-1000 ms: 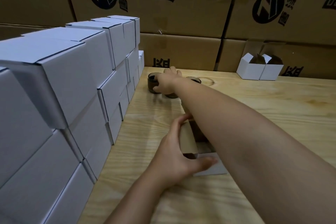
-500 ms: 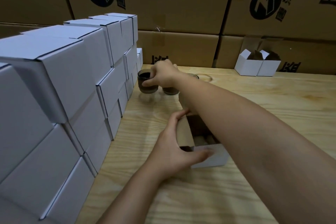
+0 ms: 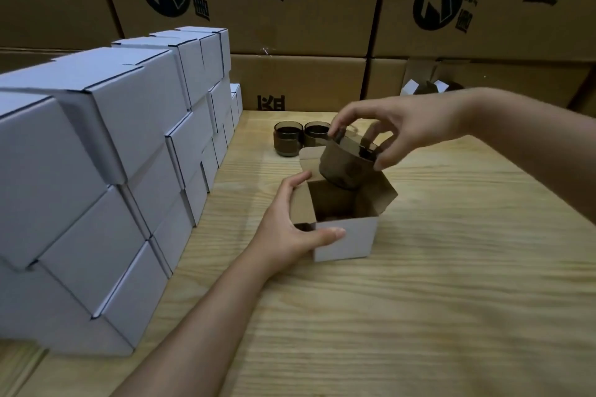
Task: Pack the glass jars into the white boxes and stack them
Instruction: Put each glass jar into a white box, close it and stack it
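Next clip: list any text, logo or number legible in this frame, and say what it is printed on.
Left brown cardboard carton: round black logo, small characters beside it, one large character; none read with certainty.
Right brown cardboard carton: same logo and characters, equally unclear.
Lower brown carton: black print, cut off by the wooden table.
Stacked white cardboard boxes and dark glass jars: no print visible.
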Available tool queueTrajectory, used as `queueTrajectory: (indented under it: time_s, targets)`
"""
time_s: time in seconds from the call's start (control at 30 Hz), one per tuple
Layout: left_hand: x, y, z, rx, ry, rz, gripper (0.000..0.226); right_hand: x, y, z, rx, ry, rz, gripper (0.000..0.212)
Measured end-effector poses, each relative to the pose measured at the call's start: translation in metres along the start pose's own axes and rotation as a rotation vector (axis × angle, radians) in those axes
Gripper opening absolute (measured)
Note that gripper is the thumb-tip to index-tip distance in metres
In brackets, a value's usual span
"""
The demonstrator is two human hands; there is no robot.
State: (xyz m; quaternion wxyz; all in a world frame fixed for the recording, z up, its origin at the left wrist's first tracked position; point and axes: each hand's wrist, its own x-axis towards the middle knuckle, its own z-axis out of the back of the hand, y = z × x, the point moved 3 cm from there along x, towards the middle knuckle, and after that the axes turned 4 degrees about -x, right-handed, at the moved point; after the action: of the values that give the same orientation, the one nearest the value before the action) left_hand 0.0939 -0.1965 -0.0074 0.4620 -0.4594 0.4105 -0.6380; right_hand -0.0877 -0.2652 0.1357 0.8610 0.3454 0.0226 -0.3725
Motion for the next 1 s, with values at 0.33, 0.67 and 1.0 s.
queueTrajectory:
  time_s: [0.33, 0.67, 1.0]
  targets:
    - [0.001, -0.001, 0.000, -0.005, -0.016, -0.021, 0.091, 0.015, 0.036, -0.026, -0.429, 0.112, -0.036, 0.064]
    - [0.002, 0.001, 0.000, -0.029, -0.028, -0.034, 0.086, 0.028, 0.028, -0.059, -0.820, 0.048, 0.004, 0.060]
    - [0.002, 0.000, 0.000, -0.005, -0.031, -0.069, 0.090, 0.001, 0.021, -0.048, -0.448, -0.222, 0.130, 0.055]
